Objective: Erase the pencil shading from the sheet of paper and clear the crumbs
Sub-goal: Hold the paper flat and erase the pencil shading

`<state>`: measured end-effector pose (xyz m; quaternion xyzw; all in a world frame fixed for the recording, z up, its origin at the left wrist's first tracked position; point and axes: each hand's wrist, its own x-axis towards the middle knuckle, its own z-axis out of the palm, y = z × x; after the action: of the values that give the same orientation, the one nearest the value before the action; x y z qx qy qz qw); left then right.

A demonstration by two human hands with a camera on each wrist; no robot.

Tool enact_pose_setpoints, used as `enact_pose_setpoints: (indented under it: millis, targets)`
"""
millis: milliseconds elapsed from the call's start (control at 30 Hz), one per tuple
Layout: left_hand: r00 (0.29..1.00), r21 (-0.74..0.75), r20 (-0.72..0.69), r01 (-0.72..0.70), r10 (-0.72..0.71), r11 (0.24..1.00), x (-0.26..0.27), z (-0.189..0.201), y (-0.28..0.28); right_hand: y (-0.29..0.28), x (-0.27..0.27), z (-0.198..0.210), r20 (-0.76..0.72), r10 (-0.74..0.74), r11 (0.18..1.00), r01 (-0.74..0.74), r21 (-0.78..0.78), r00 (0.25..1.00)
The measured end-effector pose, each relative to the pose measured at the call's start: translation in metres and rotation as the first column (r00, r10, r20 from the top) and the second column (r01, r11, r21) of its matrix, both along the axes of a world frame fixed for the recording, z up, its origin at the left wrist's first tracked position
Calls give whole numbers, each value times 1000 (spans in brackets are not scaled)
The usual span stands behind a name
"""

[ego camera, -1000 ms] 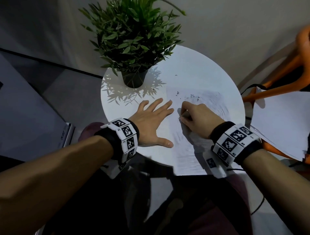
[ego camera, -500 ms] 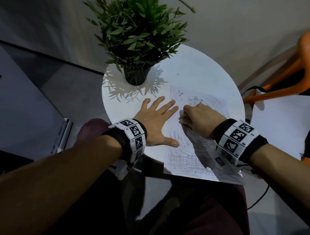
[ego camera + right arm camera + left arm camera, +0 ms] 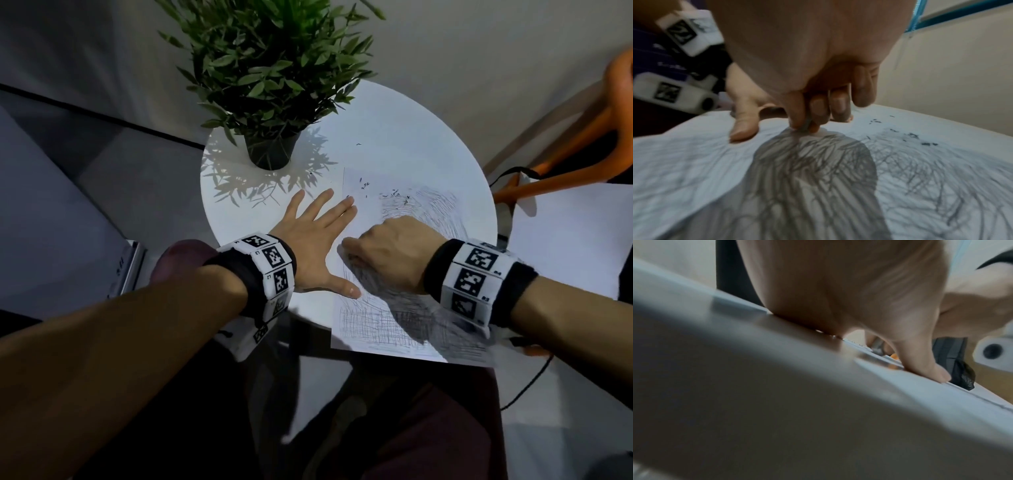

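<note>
A white sheet of paper [image 3: 376,325] covered in pencil shading lies on the round white table [image 3: 411,137], its near end hanging over the table's edge. My left hand [image 3: 311,246] lies flat with fingers spread, fingertips and thumb [image 3: 744,129] pressing on the sheet's left edge. My right hand [image 3: 356,253] is curled, its thumb and fingers pinching a small grey eraser [image 3: 807,126] whose tip touches the shaded paper [image 3: 920,178]. Dark eraser crumbs [image 3: 394,195] lie scattered on the far part of the sheet, beyond my right hand.
A potted green plant [image 3: 274,68] stands at the table's far left, close behind my left hand. An orange chair [image 3: 582,144] and a white surface [image 3: 575,246] are to the right. A few crumbs [image 3: 358,144] lie on the bare table past the sheet.
My right hand has slid a little toward me and to the left along the sheet, nearer my left thumb. The left hand has stayed flat in place.
</note>
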<state>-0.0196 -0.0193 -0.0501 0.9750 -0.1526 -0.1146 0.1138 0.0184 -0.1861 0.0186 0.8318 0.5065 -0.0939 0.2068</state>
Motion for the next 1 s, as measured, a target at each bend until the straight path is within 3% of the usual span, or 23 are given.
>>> enact_pose_setpoints:
  millis: [167,333,433,533,767,900,1000]
  targets:
    - [1000,19,0,6,-6,1000,3,-2,1,9,22,1,71,-154,987,151,50,986]
    - [1000,24,-18,9,-8,1000,3,-1,0,-3,-6,-2,43,-15,1000,15,-14,999]
    - [999,49,-37,10,-8,999,3,3,-1,-3,8,3,3,-76,996,75,45,997]
    - [998,158,-61,26,-17,987,6,12,-5,0,22,2,33,-182,980,178,85,983]
    - [996,366,-36,87,-79,927,22,24,-9,-7,24,-13,-36,-271,945,273,177,962]
    - [988,214,10,150,-155,965,37,41,-2,-10,29,-14,-86,-266,935,279,220,960]
    - [960,131,42,269,-277,954,47,42,8,-10,33,-14,-147,-268,932,295,211,952]
